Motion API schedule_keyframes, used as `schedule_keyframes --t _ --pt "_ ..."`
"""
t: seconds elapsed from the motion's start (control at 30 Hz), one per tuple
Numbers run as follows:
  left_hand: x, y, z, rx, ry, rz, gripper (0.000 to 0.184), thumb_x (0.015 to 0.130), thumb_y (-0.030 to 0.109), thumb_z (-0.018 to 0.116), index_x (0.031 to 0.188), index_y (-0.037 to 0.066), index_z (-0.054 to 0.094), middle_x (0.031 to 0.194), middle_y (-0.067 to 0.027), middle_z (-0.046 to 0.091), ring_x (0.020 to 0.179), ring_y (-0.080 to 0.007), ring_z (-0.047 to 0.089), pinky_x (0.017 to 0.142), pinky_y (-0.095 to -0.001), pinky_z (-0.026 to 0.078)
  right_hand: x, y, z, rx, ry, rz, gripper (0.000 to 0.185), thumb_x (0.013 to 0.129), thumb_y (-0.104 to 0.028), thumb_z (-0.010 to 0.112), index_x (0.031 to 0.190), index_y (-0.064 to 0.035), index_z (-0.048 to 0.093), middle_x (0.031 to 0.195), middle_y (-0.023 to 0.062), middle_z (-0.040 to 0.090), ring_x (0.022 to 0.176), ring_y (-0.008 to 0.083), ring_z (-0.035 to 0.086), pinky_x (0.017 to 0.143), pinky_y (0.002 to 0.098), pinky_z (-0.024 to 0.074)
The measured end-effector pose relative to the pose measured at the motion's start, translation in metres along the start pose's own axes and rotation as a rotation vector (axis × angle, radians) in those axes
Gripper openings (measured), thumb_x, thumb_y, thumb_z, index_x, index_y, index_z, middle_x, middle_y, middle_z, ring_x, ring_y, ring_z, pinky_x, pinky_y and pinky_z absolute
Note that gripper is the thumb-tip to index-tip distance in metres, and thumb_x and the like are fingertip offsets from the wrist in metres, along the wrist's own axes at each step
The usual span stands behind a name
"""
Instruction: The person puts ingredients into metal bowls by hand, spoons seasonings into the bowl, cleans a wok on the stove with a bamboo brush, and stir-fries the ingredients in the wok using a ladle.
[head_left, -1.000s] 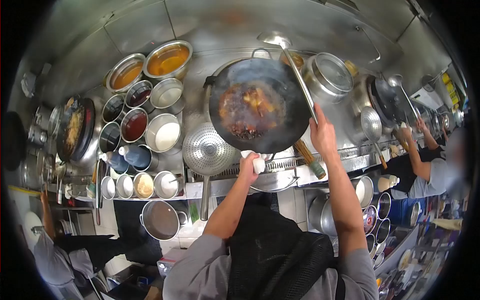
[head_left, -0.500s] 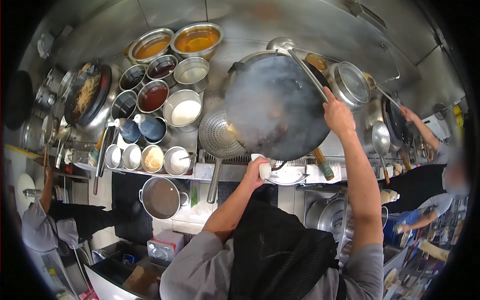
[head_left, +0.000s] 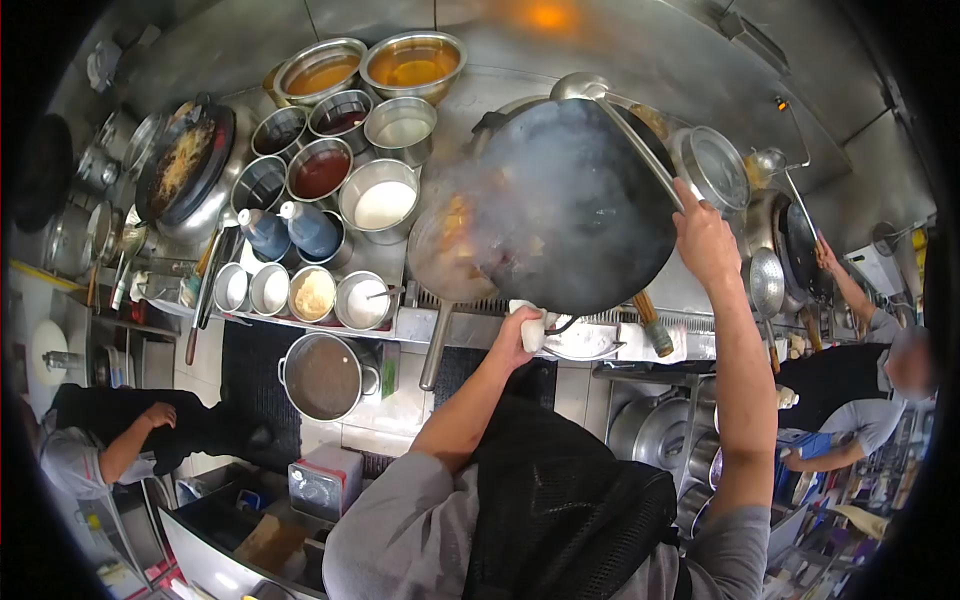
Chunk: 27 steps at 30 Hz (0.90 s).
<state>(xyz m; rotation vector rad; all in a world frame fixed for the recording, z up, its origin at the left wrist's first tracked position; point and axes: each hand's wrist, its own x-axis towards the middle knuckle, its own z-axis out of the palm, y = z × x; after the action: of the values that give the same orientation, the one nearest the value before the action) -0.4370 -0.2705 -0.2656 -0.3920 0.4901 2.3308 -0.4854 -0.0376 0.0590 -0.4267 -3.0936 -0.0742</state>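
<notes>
Filling strainer [head_left: 462, 285] further, food [head_left: 459, 225] leaves wok [head_left: 605, 240]; left hand [head_left: 517, 338] clenches cloth [head_left: 530, 324]; right hand [head_left: 708, 242], ladle [head_left: 637, 143]

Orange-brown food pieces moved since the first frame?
Yes: some food pieces went left, from the round black wok to the long-handled, perforated steel strainer.

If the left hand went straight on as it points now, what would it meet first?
Beyond the white cloth it holds, the left hand would likely meet the near side of the wok first; its rim looks close, but depth is unclear from this view.
</notes>
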Motion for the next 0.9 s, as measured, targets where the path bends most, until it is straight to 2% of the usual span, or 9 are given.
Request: schedule_keyframes --t 0.07,0.13,0.17,0.27,0.37,0.57,0.63,0.83,0.9 --pt "0.0 0.0 0.0 -0.002 -0.001 -0.008 0.025 0.087 0.016 0.06 0.105 -0.001 0.061 0.103 -0.019 0.068 0.093 -0.0324 0.07 0.085 -0.0465 0.06 -0.002 -0.001 -0.003 0.0 -0.006 0.005 0.056 0.102 -0.02 0.059 0.155 -0.024 0.042 0.12 0.0218 0.068 0.106 0.0441 0.069 0.093 0.0565 0.0552" --pt "0.0 0.001 -0.001 -0.033 -0.058 -0.027 0.027 0.087 0.013 0.06 0.108 -0.003 0.06 0.109 -0.0232 0.068 0.101 -0.0337 0.069 0.095 -0.0412 0.056 -0.003 -0.002 -0.006 0.001 -0.01 0.007 0.056 0.102 -0.02 0.059 0.155 -0.024 0.042 0.12 0.0219 0.068 0.107 0.044 0.069 0.093 0.0565 0.0552" --pt "0.0 0.001 -0.002 -0.032 -0.057 -0.025 0.027 0.087 0.013 0.06 0.108 -0.003 0.06 0.109 -0.0232 0.068 0.101 -0.0337 0.069 0.095 -0.0412 0.056 -0.004 -0.003 -0.007 -0.001 -0.009 0.008 0.056 0.102 -0.02 0.059 0.155 -0.0235 0.042 0.12 0.022 0.068 0.107 0.0439 0.069 0.093 0.0563 0.0552" --pt "0.001 -0.001 -0.002 -0.028 -0.043 -0.028 0.028 0.086 0.013 0.061 0.108 -0.004 0.06 0.11 -0.0235 0.068 0.101 -0.034 0.069 0.095 -0.042 0.056 -0.005 -0.001 -0.009 -0.007 -0.002 -0.004 0.056 0.102 -0.02 0.06 0.155 -0.0225 0.042 0.12 0.0224 0.068 0.107 0.0439 0.069 0.093 0.0559 0.0553" --pt "0.005 -0.005 -0.006 -0.02 -0.005 -0.007 0.027 0.087 0.019 0.06 0.105 -0.001 0.062 0.104 -0.0197 0.068 0.093 -0.032 0.07 0.086 -0.0457 0.059 -0.004 0.001 -0.009 -0.011 0.007 -0.022 0.057 0.101 -0.019 0.06 0.155 -0.0214 0.042 0.12 0.0229 0.068 0.107 0.0441 0.069 0.093 0.0556 0.0554" --pt "-0.004 0.001 0.002 -0.017 -0.019 -0.065 0.034 0.086 0.018 0.061 0.112 -0.003 0.061 0.108 -0.0217 0.068 0.102 -0.0366 0.069 0.095 -0.0494 0.058 -0.005 0.001 -0.014 -0.012 0.013 -0.032 0.057 0.101 -0.019 0.061 0.155 -0.0217 0.042 0.119 0.0234 0.068 0.107 0.0444 0.069 0.092 0.0556 0.056" --pt "-0.001 -0.001 0.002 -0.026 -0.017 -0.051 0.039 0.084 0.021 0.062 0.113 -0.004 0.066 0.112 -0.02 0.072 0.097 -0.0281 0.072 0.074 -0.0336 0.058 -0.005 0.0 -0.016 -0.018 0.02 -0.038 0.056 0.101 -0.019 0.061 0.155 -0.0219 0.043 0.119 0.0234 0.068 0.107 0.0444 0.069 0.092 0.0557 0.0561" --pt "0.0 -0.002 0.0 -0.052 -0.052 -0.06 0.041 0.085 0.022 0.06 0.115 -0.005 0.067 0.11 -0.0188 0.074 0.094 -0.0261 0.074 0.065 -0.0291 0.057 -0.003 0.0 -0.018 -0.01 0.048 -0.083 0.056 0.1 -0.018 0.062 0.154 -0.021 0.044 0.118 0.0234 0.068 0.104 0.0444 0.07 0.09 0.0549 0.0569" --pt "0.001 -0.003 -0.002 -0.065 -0.05 -0.055 0.041 0.085 0.022 0.06 0.115 -0.005 0.067 0.11 -0.0186 0.074 0.092 -0.026 0.074 0.065 -0.0289 0.057 -0.003 -0.002 -0.021 0.016 0.097 -0.13 0.056 0.099 -0.016 0.062 0.153 -0.019 0.047 0.111 0.0276 0.069 0.1 0.0479 0.068 0.088 0.0566 0.0544"
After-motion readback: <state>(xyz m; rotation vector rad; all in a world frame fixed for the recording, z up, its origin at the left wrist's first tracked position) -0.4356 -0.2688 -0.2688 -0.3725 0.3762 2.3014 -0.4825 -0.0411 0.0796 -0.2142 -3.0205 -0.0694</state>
